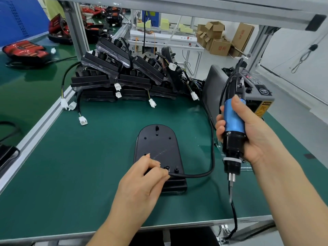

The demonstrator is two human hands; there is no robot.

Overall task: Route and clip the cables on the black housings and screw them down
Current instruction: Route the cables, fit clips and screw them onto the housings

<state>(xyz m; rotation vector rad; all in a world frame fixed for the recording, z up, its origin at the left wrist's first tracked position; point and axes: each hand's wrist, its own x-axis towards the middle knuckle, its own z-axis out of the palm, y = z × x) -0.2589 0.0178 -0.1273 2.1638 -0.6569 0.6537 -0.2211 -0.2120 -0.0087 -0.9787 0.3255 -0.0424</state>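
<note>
On the green mat [88,174], in front of a pile of housings [124,77], one black housing [158,146] lies flat. The right hand [248,139] grasps a blue electric screwdriver [233,121] upright beside it, bit down. The left hand [142,180] pinches the black cable [204,173] at the housing's near end

Green tabletop [85,174] with aluminium edging. Behind it: grey frame post [78,32], white cart [165,39] and stacked cardboard boxes [220,43] on pale floor [214,58]. To its left: blue partition [19,20].
</note>
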